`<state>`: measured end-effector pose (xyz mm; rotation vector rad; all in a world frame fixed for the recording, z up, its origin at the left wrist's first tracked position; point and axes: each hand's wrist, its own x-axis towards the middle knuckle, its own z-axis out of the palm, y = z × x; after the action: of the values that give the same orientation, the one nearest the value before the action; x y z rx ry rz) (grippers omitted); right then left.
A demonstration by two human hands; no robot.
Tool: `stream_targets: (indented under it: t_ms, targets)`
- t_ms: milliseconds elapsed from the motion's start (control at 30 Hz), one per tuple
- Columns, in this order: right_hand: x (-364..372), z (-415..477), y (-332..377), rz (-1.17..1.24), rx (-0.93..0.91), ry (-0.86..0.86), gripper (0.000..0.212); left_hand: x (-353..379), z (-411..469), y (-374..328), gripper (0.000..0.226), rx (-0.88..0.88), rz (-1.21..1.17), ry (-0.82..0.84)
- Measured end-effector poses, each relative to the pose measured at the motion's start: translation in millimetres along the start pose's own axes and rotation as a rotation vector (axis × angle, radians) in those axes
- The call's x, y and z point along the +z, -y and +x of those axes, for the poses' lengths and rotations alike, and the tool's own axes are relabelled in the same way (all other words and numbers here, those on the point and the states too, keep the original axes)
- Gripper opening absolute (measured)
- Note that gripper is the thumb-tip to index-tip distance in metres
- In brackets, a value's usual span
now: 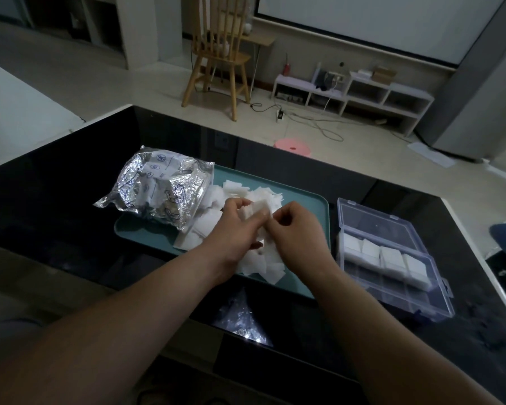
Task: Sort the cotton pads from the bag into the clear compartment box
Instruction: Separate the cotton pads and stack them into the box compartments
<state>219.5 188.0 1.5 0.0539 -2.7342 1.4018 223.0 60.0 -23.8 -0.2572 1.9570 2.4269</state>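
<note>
On the dark glossy table a teal tray lies with its long axis running left to right, and a crumpled silver bag rests on its side across the tray's left end, its long axis also roughly left to right and its right end against a heap of loose cotton pads. These white squares spread over the tray from the bag toward the near edge, overlapping at all angles. Above the heap the two hands meet: the left hand has its fingers curled around a small stack of pads, gripping it so that the stack's free end points to the far side, while the right hand pinches the stack's right edge with bent fingers and thumb. Just right of the tray sits the clear compartment box, its long axis slanting from far left to near right, with its lid open toward the far side. Four white pad bundles fill its far row, side by side along that same slant.
</note>
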Motion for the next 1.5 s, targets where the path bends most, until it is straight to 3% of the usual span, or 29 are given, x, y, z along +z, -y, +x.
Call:
stream_targets:
  t_ms: [133, 200, 267, 400, 633, 767, 900, 1067, 1167, 1500]
  targets:
    - [6.6, -4.2, -0.7, -0.067, -0.072, 0.052, 0.009, -1.6, 3.2, 1.4, 0.05, -0.024, -0.051, 0.036]
    - [7.3, -4.6, -2.5, -0.07, -0.109, 0.118, 0.008, -1.7, 4.2, 0.2, 0.046, -0.03, -0.07, 0.033]
    - [4.9, -4.5, -2.7, -0.036, -0.112, 0.17, 0.019, -2.7, 6.9, -1.1, 0.037, -0.051, -0.13, 0.009]
    - [-6.7, -0.8, -0.4, 0.073, -0.039, 0.159, 0.025, -7.8, 9.1, -10.5, 0.019, -0.159, -0.245, -0.04]
    - [-14.4, 12.1, -15.6, 0.153, 0.14, 0.097, 0.015, -14.8, 6.5, -22.3, 0.02, -0.24, -0.372, -0.065]
    - [-16.8, 10.8, -11.9, -0.078, -0.058, 0.037, 0.024, -12.5, 2.2, -22.1, 0.034, -0.329, -0.408, 0.045]
    - [-23.9, 1.0, 7.8, -0.067, -0.318, 0.244, 0.026, -13.2, 1.0, -20.5, 0.038, -0.365, -0.388, 0.236]
    - [-15.3, 0.7, 0.8, -0.018, -0.26, 0.383, 0.045, -12.2, -6.1, -24.0, 0.036, -0.403, -0.406, 0.464]
    - [-17.7, -0.3, 1.9, 0.037, -0.284, 0.419, 0.044, -14.2, -5.6, -24.3, 0.049, -0.405, -0.415, 0.46]
    - [-16.5, -8.9, 5.4, -0.059, -0.229, 0.434, 0.053, -10.8, -3.8, -15.7, 0.05, -0.451, -0.391, 0.424]
